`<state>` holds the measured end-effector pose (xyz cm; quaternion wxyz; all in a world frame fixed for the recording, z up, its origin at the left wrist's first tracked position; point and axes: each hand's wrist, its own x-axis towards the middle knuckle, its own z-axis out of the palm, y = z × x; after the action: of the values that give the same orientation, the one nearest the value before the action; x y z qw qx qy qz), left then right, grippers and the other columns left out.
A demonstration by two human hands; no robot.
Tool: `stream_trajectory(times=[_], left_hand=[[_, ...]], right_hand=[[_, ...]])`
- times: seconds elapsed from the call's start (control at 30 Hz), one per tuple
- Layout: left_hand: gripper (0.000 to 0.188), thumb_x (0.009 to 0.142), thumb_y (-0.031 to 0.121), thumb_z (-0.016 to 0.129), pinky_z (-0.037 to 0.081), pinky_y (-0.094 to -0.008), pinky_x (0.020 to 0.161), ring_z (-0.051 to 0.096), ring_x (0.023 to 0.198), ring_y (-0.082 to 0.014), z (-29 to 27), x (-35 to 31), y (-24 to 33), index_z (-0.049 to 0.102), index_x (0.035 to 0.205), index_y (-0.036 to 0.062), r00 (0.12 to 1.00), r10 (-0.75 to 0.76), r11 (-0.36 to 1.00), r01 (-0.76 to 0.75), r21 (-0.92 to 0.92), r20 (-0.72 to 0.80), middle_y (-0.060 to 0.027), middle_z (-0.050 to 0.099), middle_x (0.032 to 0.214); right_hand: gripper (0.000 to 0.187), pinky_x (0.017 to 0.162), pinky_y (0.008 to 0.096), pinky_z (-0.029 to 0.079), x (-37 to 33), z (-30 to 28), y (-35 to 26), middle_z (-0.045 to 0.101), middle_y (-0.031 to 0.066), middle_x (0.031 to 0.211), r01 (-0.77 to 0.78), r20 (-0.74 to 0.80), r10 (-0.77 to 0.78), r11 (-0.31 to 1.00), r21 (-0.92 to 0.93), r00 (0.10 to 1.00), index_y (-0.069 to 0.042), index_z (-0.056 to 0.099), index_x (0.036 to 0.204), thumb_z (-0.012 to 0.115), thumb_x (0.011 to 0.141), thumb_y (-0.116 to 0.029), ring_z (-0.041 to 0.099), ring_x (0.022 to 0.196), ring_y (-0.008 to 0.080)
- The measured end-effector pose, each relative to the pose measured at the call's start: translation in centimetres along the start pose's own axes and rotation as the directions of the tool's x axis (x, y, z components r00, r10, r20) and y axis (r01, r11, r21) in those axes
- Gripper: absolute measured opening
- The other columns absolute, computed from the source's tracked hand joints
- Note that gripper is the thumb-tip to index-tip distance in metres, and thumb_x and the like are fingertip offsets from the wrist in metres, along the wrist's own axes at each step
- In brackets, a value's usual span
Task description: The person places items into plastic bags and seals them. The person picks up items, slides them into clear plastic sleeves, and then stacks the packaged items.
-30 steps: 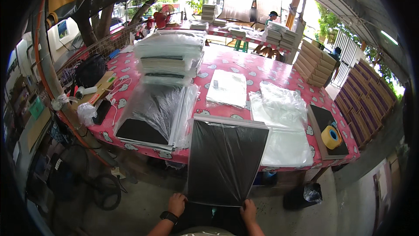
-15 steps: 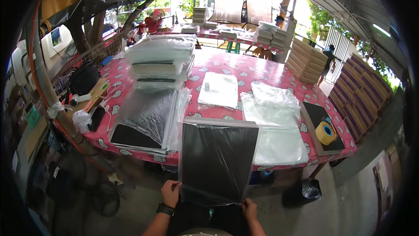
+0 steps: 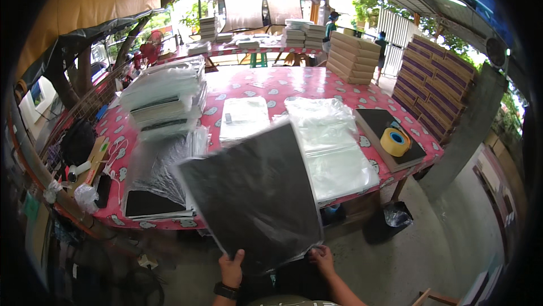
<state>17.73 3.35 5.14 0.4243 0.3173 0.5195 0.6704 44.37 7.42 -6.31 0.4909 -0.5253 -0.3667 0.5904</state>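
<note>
Head view: left hand (image 3: 231, 271) and right hand (image 3: 323, 260) grip the tilted plastic-sleeved black panel (image 3: 257, 193) low; uneven grip could drop it.

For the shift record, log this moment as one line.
Left hand: grips black panel | Right hand: at panel's lower right corner | Panel: tilted | Tape: on board
</note>
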Motion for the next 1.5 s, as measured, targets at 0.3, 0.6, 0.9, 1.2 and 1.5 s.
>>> stream_trajectory(times=[0.3,0.6,0.9,1.2,1.5], left_hand=[[0.03,0.084,0.017,0.054,0.04,-0.0257,0.078,0.05,0.086,-0.01,7.0,1.6,2.9,0.05,0.108,-0.0008,0.797,-0.063,0.985,0.147,-0.091,0.601,-0.0028,0.056,0.096],[0.029,0.081,0.008,0.055,0.04,-0.0262,0.081,0.052,0.09,-0.0115,-0.1,0.9,1.3,0.05,0.109,0.0041,0.928,0.012,0.999,0.004,-0.042,0.372,-0.0061,0.057,0.1],[0.022,0.08,0.007,0.057,0.042,-0.0237,0.076,0.052,0.089,-0.0105,-6.0,0.6,0.6,0.053,0.101,0.0015,0.979,-0.059,0.997,0.067,-0.035,0.196,-0.0048,0.058,0.095],[0.022,0.08,0.002,0.052,0.042,-0.0316,0.077,0.053,0.088,-0.0196,-3.4,0.9,14.9,0.053,0.101,-0.0004,0.371,0.316,0.935,-0.279,-0.22,0.873,-0.0099,0.055,0.094],[0.016,0.081,0.007,0.053,0.042,-0.0307,0.073,0.053,0.085,-0.0207,17.8,-7.9,19.2,0.055,0.095,-0.0004,-0.58,0.567,0.785,0.164,-0.597,0.585,-0.0096,0.055,0.091]], right_hand=[[0.048,0.093,0.0311,0.031,-2.2,11.5,-19.5,0.045,0.01,0.117,0.478,-0.138,-0.464,0.784,0.398,0.875,0.001,0.036,0.12,0.058,0.077,-0.001,0.044,0.105,0.0189],[0.032,0.076,0.0306,0.042,3.0,29.3,-29.0,0.056,0.0159,0.091,0.992,0.377,-0.925,0.0,-0.128,0.048,0.004,0.05,0.104,0.045,0.073,0.01,0.054,0.085,0.0266],[0.015,0.062,0.0334,0.046,4.7,49.5,-16.0,0.057,0.0069,0.086,0.825,0.951,-0.275,-0.499,-0.265,0.139,-0.011,0.056,0.087,0.047,0.077,-0.016,0.056,0.083,0.0225],[0.037,0.079,0.039,0.043,1.4,40.6,-11.6,0.048,0.014,0.11,0.985,0.953,-0.285,0.163,-0.059,0.105,-0.005,0.049,0.111,0.053,0.08,-0.026,0.048,0.099,0.0315],[0.017,0.074,0.0281,0.045,-1.6,15.5,-15.3,0.062,0.0089,0.091,0.55,0.844,-0.04,0.775,-0.312,0.535,0.0,0.058,0.097,0.055,0.082,-0.008,0.058,0.085,0.016]])
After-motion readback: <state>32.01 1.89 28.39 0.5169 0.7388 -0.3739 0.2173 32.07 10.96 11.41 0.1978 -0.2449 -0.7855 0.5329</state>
